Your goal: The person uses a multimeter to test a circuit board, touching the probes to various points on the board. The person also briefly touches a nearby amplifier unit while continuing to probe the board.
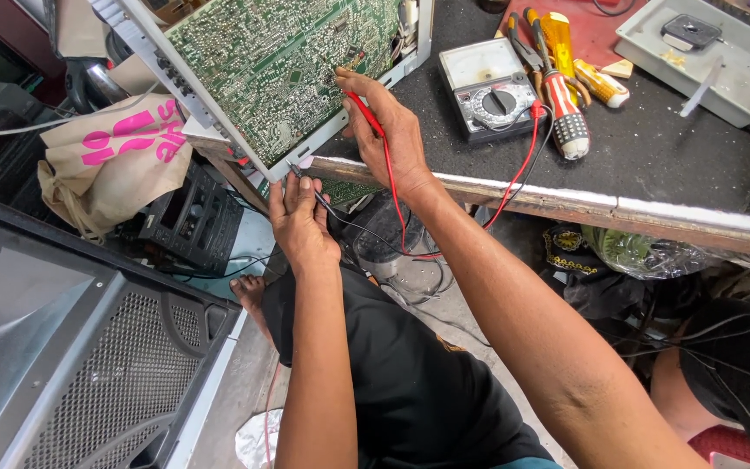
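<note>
A: What's the setting?

B: A cluttered repair bench, a dark-topped wooden worktable [653, 165] with a grey perforated metal casing [88, 365] on the floor to the left.

A: And the hands?

B: They're apart. The right hand [397, 139] is closed around a thin red test probe [365, 113], its tip pressed to the solder side of a large green circuit board in a white frame [279, 61], which leans tilted at the table's edge. The left hand [299, 221] pinches a slim black test probe [305, 182] against the board's lower edge.

A: Where do the leads go?

B: The red wire [514, 182] runs up to a grey analogue multimeter with a dial [488, 87] lying flat on the table, just beside a red-handled screwdriver [562, 108].
</note>
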